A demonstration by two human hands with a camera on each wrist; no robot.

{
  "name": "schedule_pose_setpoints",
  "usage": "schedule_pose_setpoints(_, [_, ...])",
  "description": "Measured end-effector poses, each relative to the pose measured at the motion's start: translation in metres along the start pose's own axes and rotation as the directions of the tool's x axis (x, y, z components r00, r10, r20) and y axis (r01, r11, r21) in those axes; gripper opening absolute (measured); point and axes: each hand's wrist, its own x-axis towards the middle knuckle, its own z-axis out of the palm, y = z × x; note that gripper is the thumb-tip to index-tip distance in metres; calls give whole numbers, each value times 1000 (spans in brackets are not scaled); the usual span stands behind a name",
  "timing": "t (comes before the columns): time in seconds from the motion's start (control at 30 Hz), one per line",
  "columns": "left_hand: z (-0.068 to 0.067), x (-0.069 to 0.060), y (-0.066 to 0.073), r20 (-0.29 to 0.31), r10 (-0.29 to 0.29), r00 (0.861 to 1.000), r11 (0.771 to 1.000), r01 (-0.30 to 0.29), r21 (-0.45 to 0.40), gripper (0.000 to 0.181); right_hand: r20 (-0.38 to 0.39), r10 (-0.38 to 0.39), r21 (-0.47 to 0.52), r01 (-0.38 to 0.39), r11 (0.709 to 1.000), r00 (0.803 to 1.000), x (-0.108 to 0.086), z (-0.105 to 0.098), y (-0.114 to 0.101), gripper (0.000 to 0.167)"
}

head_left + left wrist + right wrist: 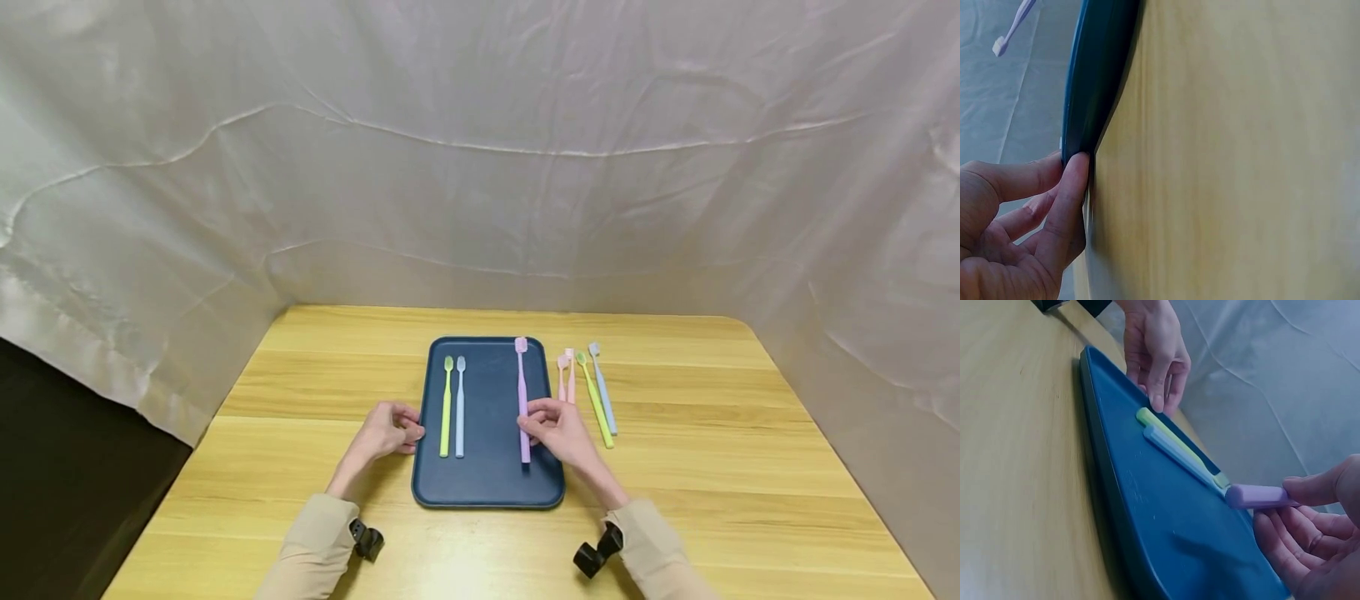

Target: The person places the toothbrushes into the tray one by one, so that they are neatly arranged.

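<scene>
Purple toothbrush [522, 390] is pinched in the right hand [564, 432].

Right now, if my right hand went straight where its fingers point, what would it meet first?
Probably the blue toothbrush on the tray, though your right hand seems raised and might pass above it.

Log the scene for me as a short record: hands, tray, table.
Left hand: pinches the left edge of the dark blue tray
Right hand: holds a purple toothbrush above the tray
On tray: green toothbrush, blue toothbrush, side by side
On table, right of tray: two pink toothbrushes, second green toothbrush, second blue toothbrush
</scene>
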Motion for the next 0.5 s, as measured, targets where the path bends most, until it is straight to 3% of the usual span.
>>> schedule_pose_setpoints(0.37, [1,3,-2,-8,-2,1000,1000,2,-5,22,48,29,48,-31,998,998,11,16,3,29])
schedule_pose_setpoints(0.5, [2,3,-1,-4,-7,1000,1000,7,-12,22,70,7,40,-10,999,998,14,21,5,30])
